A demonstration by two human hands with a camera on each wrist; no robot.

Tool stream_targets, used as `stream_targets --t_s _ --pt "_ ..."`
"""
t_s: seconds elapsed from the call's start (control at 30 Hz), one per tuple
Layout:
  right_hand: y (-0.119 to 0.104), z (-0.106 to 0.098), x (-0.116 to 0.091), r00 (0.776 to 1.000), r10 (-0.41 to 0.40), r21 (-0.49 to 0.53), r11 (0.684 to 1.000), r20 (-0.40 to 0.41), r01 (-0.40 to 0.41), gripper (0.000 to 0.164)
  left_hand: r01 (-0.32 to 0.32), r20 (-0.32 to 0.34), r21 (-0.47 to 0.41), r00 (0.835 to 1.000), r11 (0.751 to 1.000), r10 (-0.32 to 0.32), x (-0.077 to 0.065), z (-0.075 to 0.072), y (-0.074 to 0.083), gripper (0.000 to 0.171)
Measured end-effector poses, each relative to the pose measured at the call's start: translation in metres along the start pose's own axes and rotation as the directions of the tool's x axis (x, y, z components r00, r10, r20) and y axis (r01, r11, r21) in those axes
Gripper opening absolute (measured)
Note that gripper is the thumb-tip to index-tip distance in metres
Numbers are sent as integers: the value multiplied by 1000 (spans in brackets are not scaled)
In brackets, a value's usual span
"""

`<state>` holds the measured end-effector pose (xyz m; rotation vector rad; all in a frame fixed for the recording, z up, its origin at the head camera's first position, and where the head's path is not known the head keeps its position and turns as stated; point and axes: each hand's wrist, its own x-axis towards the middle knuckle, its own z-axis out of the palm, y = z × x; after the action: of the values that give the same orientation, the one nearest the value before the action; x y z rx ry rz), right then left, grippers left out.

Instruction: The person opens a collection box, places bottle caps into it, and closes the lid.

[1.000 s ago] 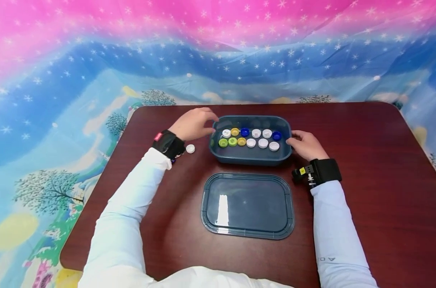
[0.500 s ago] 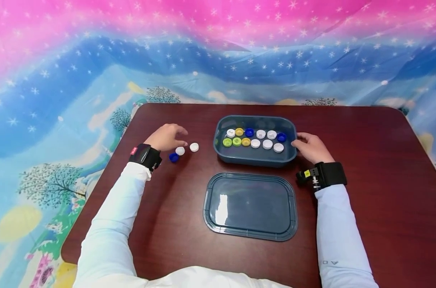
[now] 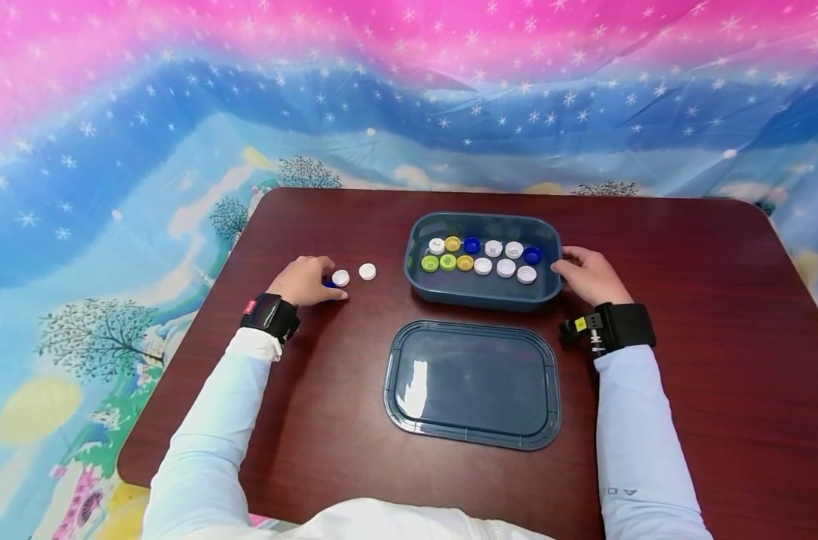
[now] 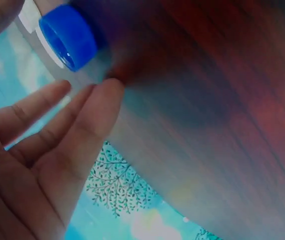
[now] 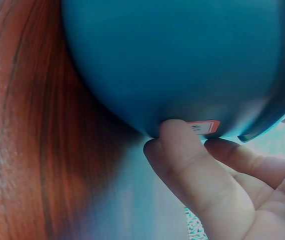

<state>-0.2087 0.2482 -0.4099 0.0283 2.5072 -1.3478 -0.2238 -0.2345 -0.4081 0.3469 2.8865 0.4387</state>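
My left hand [image 3: 304, 281] is low over the left part of the table, its thumb and fingers apart on either side of a blue bottle cap [image 4: 68, 38]. In the left wrist view a gap shows between the cap and the nearest fingertip. Two white bottle caps, a nearer one [image 3: 341, 277] and a farther one [image 3: 367, 271], lie just right of that hand. My right hand [image 3: 593, 274] holds the right end of a dark blue-grey plastic container [image 3: 483, 294], thumb at the rim and fingers against the outer wall [image 5: 172, 65].
Inside the container, white, yellow, green and blue caps, such as a green cap [image 3: 430, 263], lie in two rows. A flat matching lid [image 3: 473, 382] rests on the table [image 3: 328, 420] in front. A printed cloth [image 3: 409, 97] hangs behind the table.
My left hand has moved from the container's left rim leftward and down to the loose blue cap. My right hand stays at the container's right end.
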Motion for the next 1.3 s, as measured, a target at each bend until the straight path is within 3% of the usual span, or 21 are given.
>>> stream_targets --t_s 0.17,0.4,0.87,1.1,1.3 --pt "1 0 0 1000 3 2 1000 -2 -3 65 32 -32 43 999 999 -30 -1 3 7 32" --pt "0 -1 0 1000 -3 19 1000 -6 4 63 51 -84 51 995 997 -47 1 6 12 37" --pt "2 -2 1 1000 -3 25 1000 -5 3 64 75 -103 55 992 996 -69 -4 3 14 30" --pt "0 -1 1 1000 -8 15 1000 -3 8 65 43 -131 38 991 998 -38 -6 -8 18 23" --pt "0 0 1 1000 -5 14 1000 -11 5 64 -8 -172 23 985 1000 12 -3 -22 33 22"
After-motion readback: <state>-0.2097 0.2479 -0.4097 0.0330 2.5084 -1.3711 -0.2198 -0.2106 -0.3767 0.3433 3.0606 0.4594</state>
